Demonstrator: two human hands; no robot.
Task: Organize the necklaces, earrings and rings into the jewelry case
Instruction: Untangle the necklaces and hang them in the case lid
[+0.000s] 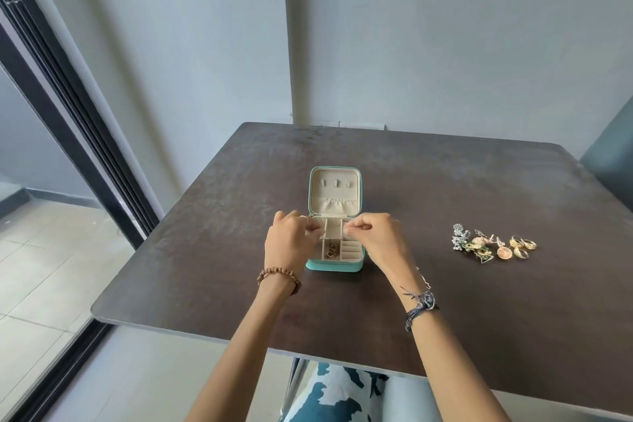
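A small teal jewelry case (334, 265) stands open in the middle of the dark table, its lid (335, 192) upright with cream lining. A few gold pieces (331, 250) lie in a front compartment. My left hand (291, 241) hovers over the case's left side with curled fingers, and my right hand (375, 236) over its right side. Both seem to pinch something thin between them above the rear compartments; I cannot make out what it is. A pile of earrings and gold rings (493, 245) lies on the table to the right.
The dark square table (411, 301) has its front edge close to my body. A grey wall stands behind it, a dark sliding-door frame (78, 120) at the left, and a dark chair back (613, 161) at the far right.
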